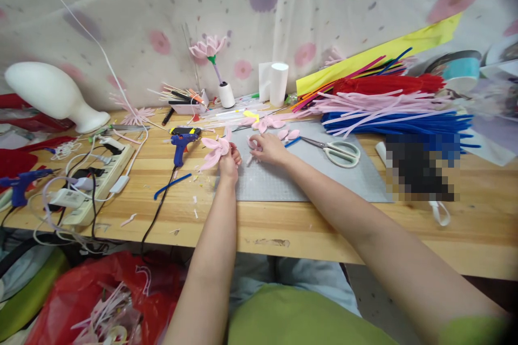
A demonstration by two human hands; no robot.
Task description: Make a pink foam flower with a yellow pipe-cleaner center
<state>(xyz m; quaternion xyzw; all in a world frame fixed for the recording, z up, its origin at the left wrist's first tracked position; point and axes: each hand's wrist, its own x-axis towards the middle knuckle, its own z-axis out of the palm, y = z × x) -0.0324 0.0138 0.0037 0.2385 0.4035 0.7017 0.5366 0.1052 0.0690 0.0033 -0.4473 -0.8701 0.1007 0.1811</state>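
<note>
Wooden bench (307,229) carries grey mat (283,186). Left hand (230,164) grips pink flower (216,153) near mat's left edge; keep pressure light to prevent crushing. Right hand (270,149) curls above mat, hold unclear.

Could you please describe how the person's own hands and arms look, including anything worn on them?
The left hand and right hand are ungloved, and no watch or bracelet shows at either wrist. Both forearms are bare. A green sleeve edge shows near the right elbow; no left sleeve is in view.
</note>
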